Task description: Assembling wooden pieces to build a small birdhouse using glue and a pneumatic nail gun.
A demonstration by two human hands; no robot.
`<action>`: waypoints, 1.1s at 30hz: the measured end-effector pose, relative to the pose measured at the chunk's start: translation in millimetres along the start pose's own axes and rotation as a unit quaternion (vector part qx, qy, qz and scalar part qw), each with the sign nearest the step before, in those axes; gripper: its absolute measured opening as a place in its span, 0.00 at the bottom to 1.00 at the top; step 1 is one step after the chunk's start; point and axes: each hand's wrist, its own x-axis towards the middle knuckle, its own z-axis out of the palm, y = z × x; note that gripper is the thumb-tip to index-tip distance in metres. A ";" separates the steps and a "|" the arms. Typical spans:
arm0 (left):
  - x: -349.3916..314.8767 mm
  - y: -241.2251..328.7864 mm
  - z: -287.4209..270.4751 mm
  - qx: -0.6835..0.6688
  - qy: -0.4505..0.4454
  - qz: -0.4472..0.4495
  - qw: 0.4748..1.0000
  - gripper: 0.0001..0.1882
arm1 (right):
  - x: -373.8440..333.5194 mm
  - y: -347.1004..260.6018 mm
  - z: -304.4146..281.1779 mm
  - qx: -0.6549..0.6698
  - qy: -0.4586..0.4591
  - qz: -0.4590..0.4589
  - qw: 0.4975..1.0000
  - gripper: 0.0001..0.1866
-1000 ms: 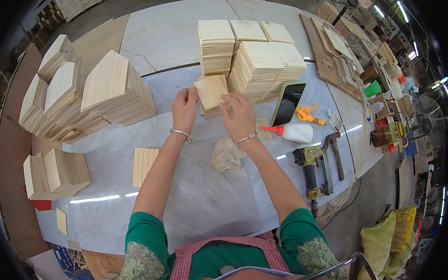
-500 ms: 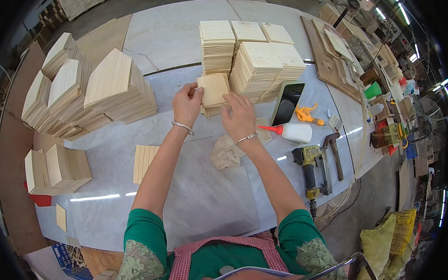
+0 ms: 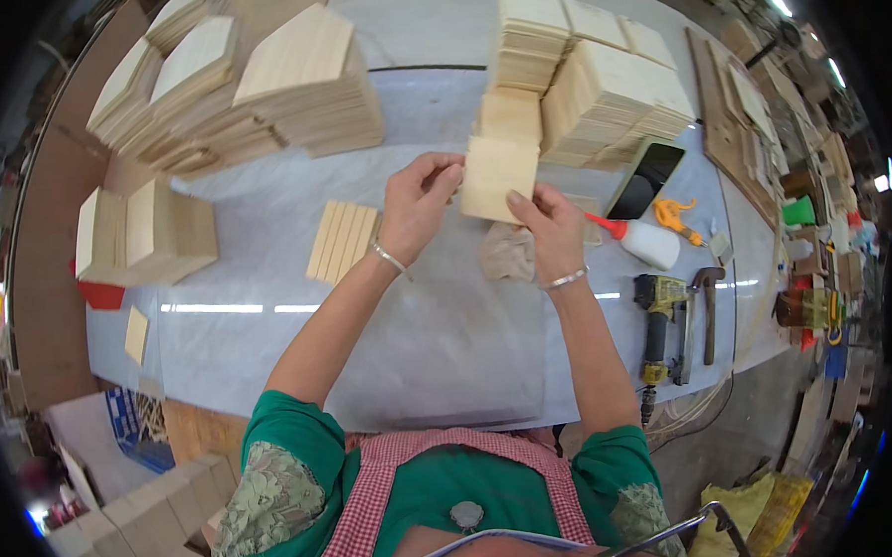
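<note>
I hold a square pale wooden panel up above the table between both hands. My left hand pinches its left edge and my right hand grips its lower right corner. Each wrist wears a thin metal bangle. Just behind the panel lies a low stack of similar squares. A crumpled cloth lies on the table under my right hand. A slatted wooden board lies flat to the left of my left forearm.
Tall stacks of wooden squares stand at the back; house-shaped panel stacks sit at the left. A dark phone, glue bottle, orange scissors, power drill and hammer lie at the right.
Both hands have lifted the wooden panel off the low stack and drawn it toward me, above the table.
</note>
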 end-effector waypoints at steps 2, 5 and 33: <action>-22.3 2.3 -32.1 0.234 0.047 0.095 0.966 0.13 | -19.3 6.9 -7.0 0.011 -0.008 0.020 1.000 0.11; -44.0 -7.8 -104.0 0.447 0.089 0.104 0.884 0.29 | -39.5 18.4 -19.9 0.043 -0.019 0.050 0.998 0.11; -152.3 -23.4 -52.6 -0.151 0.009 -0.074 0.986 0.10 | -83.6 0.0 10.4 0.156 0.042 0.078 0.984 0.10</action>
